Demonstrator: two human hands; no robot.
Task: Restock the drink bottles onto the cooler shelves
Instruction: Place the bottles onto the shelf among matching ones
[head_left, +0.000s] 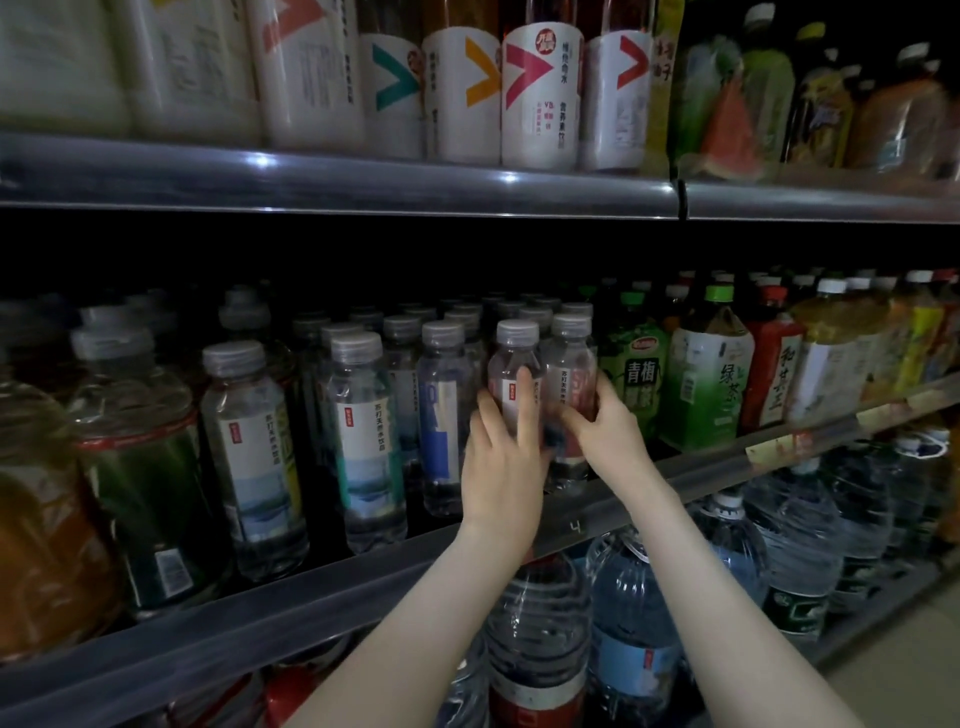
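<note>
Fronting stock on the middle shelf (311, 587), I work along its first row of grey-capped soda waters. From the left come one yellow-green-label bottle (254, 462), one teal-label bottle (366, 447), one blue-label bottle (441, 421), then two pink-label ones, five facings in all. Behind them more caps run back into the dark than I can count. My left hand (501, 473) lies with fairly straight fingers against the left pink-label bottle (511, 374), thumb hidden. My right hand (602, 426) is curled round the right pink-label bottle (571, 374) just beside it. Both bottles are upright at the shelf's front edge, side by side, and appear to stand on it. To their right stand one plum tea bottle (636, 384), one green tea bottle (709, 379) and one red-label bottle (774, 379), with blurred stock beyond. By my reading, the step in hand is seating this pair in their lanes. The next move calls for squaring them with their neighbours, labels outward, without toppling the rows behind.
</note>
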